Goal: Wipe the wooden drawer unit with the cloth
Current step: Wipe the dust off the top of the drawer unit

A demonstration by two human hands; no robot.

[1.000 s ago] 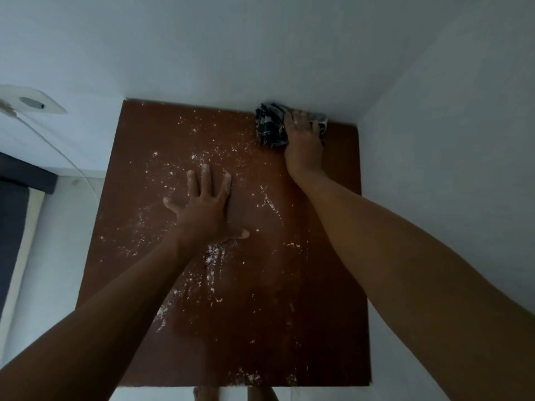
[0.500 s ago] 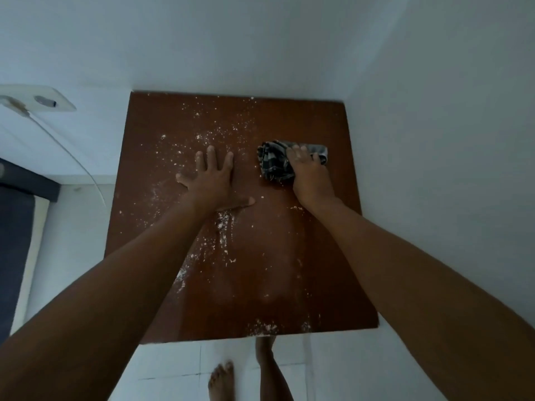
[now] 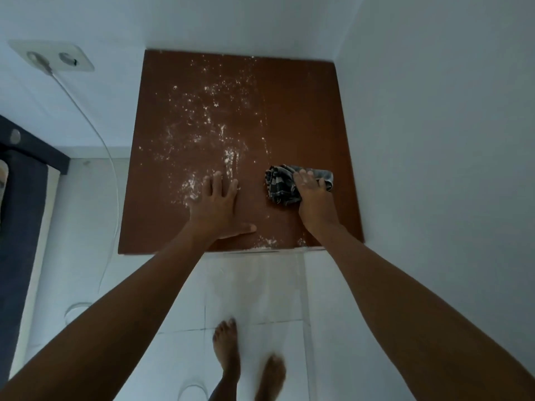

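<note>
The wooden drawer unit (image 3: pixel 304 111) is seen from above, set into a corner with white walls along its far and right edges. Its brown top carries a scatter of white powder (image 3: pixel 208 123), thickest over the left and middle, with a few flecks along the near edge. The dark checked cloth (image 3: pixel 282 183) lies bunched on the right part of the top, near the front. The right hand (image 3: pixel 311 195) presses down on the cloth's right half, fingers curved over the fabric and gripping it, while the cloth's left half sticks out past the fingers. The left hand (image 3: pixel 217 206) lies flat and open on the bare wood just to the left of the cloth, apart from it, fingers spread, thumb pointing right, holding nothing; its fingertips reach into the powder. Below the unit's front edge, two bare feet (image 3: pixel 249 369) stand on the white tiled floor (image 3: pixel 260 287)
</note>
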